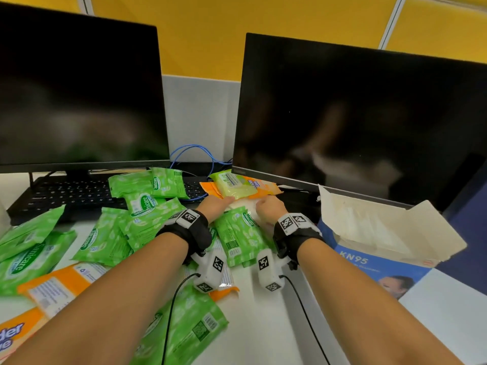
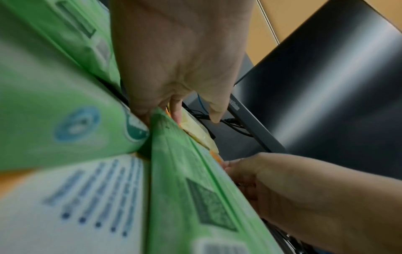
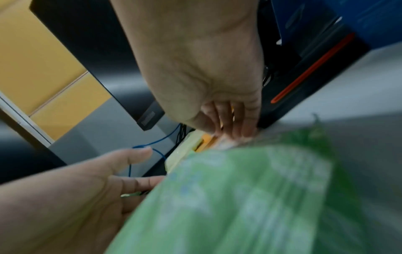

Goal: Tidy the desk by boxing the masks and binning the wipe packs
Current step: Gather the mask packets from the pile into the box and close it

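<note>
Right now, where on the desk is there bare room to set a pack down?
Bare desk lies between the forearms, bordered by the near green wipe pack and the KN95 mask box. Another strip lies near that box. Left of the hands, packs crowd everything.

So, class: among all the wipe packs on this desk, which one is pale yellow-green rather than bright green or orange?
The yellow-green pack lying on the orange packs below the right monitor, just beyond both hands.
</note>
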### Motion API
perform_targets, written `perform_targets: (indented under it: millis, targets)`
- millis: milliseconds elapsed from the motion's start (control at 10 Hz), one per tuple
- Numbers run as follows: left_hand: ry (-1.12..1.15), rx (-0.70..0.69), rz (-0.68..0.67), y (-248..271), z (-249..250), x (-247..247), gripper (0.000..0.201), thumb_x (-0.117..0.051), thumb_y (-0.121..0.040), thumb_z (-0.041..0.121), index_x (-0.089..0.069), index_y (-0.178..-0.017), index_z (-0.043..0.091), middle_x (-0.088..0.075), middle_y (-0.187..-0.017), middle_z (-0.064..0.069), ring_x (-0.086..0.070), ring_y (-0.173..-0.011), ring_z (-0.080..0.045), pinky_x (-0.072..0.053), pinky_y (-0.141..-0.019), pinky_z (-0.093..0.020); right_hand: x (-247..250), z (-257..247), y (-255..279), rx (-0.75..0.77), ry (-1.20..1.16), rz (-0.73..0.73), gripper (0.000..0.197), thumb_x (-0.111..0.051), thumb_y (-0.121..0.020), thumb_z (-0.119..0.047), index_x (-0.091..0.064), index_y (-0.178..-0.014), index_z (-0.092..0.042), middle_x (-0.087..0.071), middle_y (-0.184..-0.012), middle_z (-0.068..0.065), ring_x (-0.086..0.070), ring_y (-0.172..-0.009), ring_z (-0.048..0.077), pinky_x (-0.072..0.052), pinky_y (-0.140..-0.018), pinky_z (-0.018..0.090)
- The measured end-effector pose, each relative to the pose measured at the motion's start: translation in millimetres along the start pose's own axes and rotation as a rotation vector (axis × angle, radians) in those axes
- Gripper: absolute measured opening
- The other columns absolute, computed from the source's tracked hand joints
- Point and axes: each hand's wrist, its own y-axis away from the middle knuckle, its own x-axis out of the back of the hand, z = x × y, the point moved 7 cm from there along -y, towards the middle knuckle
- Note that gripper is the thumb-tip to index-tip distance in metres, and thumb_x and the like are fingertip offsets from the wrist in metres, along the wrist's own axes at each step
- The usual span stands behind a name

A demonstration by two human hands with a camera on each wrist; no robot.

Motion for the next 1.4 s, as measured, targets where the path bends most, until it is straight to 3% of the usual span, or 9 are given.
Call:
perform_targets:
  millis: [200, 300, 400, 700, 900, 1100, 1200, 1300, 1400]
  targets:
    - [0.013, -0.077, 0.064, -8, 3, -6, 0.021, -0.067, -0.087, 0.019, -0.06, -0.089, 0.0, -0.063, -0.092, -0.019, -0.061, -0.098, -0.033, -0.04, -0.076, -0.029, -4, 2, -16, -0.151, -0.111, 0.138, 0.049, -0.054, -0.087, -0.021, -0.043, -0.132, -0.003, -0.05, -0.135, 0.014, -0.045, -0.125, 0.032, -0.04, -0.105, 0.037]
    - [0.041, -0.061, 0.102, -14, 0, -3, 0.02, -0.069, -0.085, 0.019, -0.054, -0.09, 0.006, -0.056, -0.088, -0.008, -0.057, -0.1, -0.027, -0.045, -0.087, -0.031, -2, 1, -21, -0.167, -0.127, 0.118, 0.058, -0.054, -0.087, -0.029, -0.039, -0.137, -0.004, -0.044, -0.139, 0.013, -0.041, -0.129, 0.032, -0.036, -0.109, 0.039]
    - [0.112, 0.001, 0.12, -26, -11, -1, 0.061, -0.072, -0.083, 0.025, -0.042, -0.131, 0.003, -0.053, -0.123, -0.013, -0.053, -0.118, -0.03, -0.045, -0.101, -0.041, -7, 5, -37, -0.14, -0.092, 0.063, 0.064, -0.056, -0.083, -0.038, -0.043, -0.136, -0.006, -0.047, -0.135, 0.014, -0.048, -0.123, 0.033, -0.041, -0.106, 0.041]
    - [0.403, -0.015, 0.097, -42, -22, -5, 0.032, -0.071, -0.083, 0.013, -0.048, -0.106, 0.017, -0.052, -0.128, -0.02, -0.056, -0.114, -0.035, -0.047, -0.099, -0.049, -18, -8, -38, 0.065, -0.291, -0.089, 0.036, -0.058, -0.089, -0.019, -0.06, -0.123, -0.006, -0.06, -0.128, 0.016, -0.058, -0.117, 0.033, -0.05, -0.097, 0.037]
    - [0.292, -0.191, 0.407, -24, 1, 26, 0.025, -0.059, -0.082, 0.0, -0.065, -0.103, 0.011, -0.059, -0.121, -0.015, -0.057, -0.11, -0.031, -0.047, -0.098, -0.038, -12, 0, -20, -0.032, -0.34, -0.101, 0.038, -0.052, -0.092, -0.023, -0.06, -0.123, -0.004, -0.057, -0.094, 0.004, -0.052, -0.092, 0.021, -0.047, -0.086, 0.03]
    - [0.298, -0.374, 0.791, 20, 37, 91, 0.028, -0.045, -0.089, 0.001, -0.061, -0.111, 0.006, -0.062, -0.114, -0.015, -0.056, -0.105, -0.029, -0.041, -0.087, -0.029, 14, 6, -27, -0.127, -0.392, 0.057, 0.045, -0.063, -0.085, -0.034, -0.058, -0.12, -0.006, -0.061, -0.114, 0.012, -0.06, -0.103, 0.029, -0.049, -0.092, 0.038]
    - [0.291, -0.37, 0.89, 21, 27, 114, 0.032, -0.037, -0.092, -0.001, -0.065, -0.106, 0.005, -0.062, -0.115, -0.017, -0.055, -0.108, -0.031, -0.038, -0.087, -0.028, 16, 1, -30, -0.136, -0.432, -0.003, 0.036, -0.054, -0.093, -0.016, -0.052, -0.128, -0.005, -0.057, -0.127, 0.015, -0.055, -0.12, 0.033, -0.045, -0.096, 0.037]
    - [0.336, -0.293, 0.824, 10, 5, 115, 0.035, -0.037, -0.091, -0.002, -0.066, -0.11, 0.004, -0.062, -0.12, -0.015, -0.055, -0.112, -0.03, -0.04, -0.09, -0.026, 2, -3, -34, -0.085, -0.637, -0.1, 0.043, -0.056, -0.091, -0.018, -0.049, -0.133, -0.009, -0.055, -0.132, 0.013, -0.059, -0.115, 0.029, -0.054, -0.087, 0.033]
    - [0.387, -0.245, 0.626, -10, -23, 103, 0.041, -0.043, -0.087, -0.002, -0.06, -0.124, 0.006, -0.056, -0.131, -0.014, -0.055, -0.118, -0.032, -0.045, -0.101, -0.036, -28, 1, -58, -0.144, -0.949, -0.149, 0.037, -0.054, -0.088, -0.007, -0.047, -0.125, -0.007, -0.054, -0.124, 0.012, -0.065, -0.085, 0.019, -0.056, -0.056, 0.023]
